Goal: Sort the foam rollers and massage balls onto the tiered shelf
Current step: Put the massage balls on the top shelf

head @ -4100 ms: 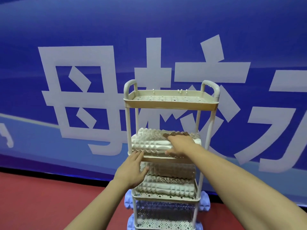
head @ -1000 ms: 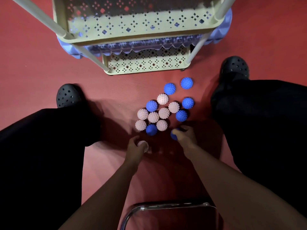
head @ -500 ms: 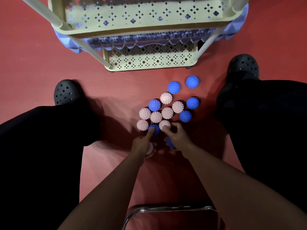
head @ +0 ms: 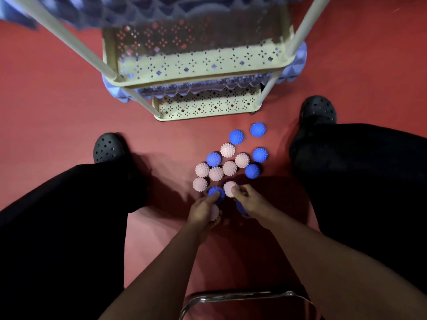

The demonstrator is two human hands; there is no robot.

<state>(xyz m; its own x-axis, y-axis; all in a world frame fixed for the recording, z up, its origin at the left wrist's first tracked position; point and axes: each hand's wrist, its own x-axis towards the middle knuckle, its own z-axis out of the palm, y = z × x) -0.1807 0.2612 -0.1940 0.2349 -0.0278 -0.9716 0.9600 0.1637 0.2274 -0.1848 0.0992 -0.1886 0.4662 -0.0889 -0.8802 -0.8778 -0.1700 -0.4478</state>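
Several spiky massage balls, pink and blue, lie in a cluster (head: 230,168) on the red floor between my feet. My left hand (head: 203,211) holds a pink ball (head: 215,212) in its palm while its fingers touch a blue ball (head: 217,192). My right hand (head: 248,200) holds a blue ball (head: 240,207) underneath and pinches a pink ball (head: 230,188) with its fingertips. The cream tiered shelf (head: 203,68) stands just beyond the cluster, with a blue foam roller (head: 115,91) lying on a lower tier.
My legs in black trousers flank the balls, with black clogs at the left (head: 108,147) and the right (head: 318,109). A chrome chair frame (head: 238,295) sits under my arms at the bottom edge. Red floor surrounds the shelf.
Both hands, each keeping its first ball, have reached forward to a second ball at the near edge of the cluster. The view has tilted up slightly towards the shelf.
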